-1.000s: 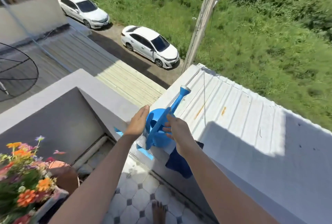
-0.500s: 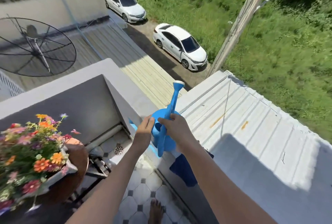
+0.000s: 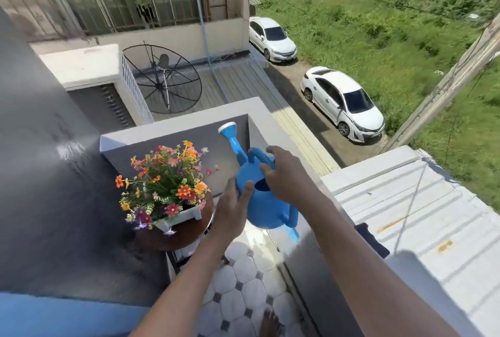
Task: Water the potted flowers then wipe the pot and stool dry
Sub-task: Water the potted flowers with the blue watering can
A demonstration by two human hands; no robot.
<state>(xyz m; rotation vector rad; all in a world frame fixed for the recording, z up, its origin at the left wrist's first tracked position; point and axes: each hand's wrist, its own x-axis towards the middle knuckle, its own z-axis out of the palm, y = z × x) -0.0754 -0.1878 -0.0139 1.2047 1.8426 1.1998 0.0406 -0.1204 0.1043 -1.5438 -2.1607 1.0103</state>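
A blue watering can [image 3: 263, 208] hangs in the air over the balcony, its spout [image 3: 232, 140] pointing up and away, to the right of the flowers. My right hand [image 3: 284, 174] grips its top handle. My left hand [image 3: 234, 207] presses against its left side. Colourful flowers [image 3: 165, 180] fill a white pot [image 3: 186, 216] standing on a round brown stool [image 3: 186, 234] by the grey wall. A dark blue cloth [image 3: 372, 239] drapes over the balcony ledge behind my right forearm.
The grey balcony wall [image 3: 297, 144] runs along the right, with a white metal roof [image 3: 422, 215] beyond it. White and grey floor tiles [image 3: 243, 296] lie below, with my bare foot [image 3: 269, 324] on them. Two white cars and a satellite dish are far below.
The watering can has come off the ledge and swung left toward the flowers. My view has turned left, so the pot and stool now sit near the middle.
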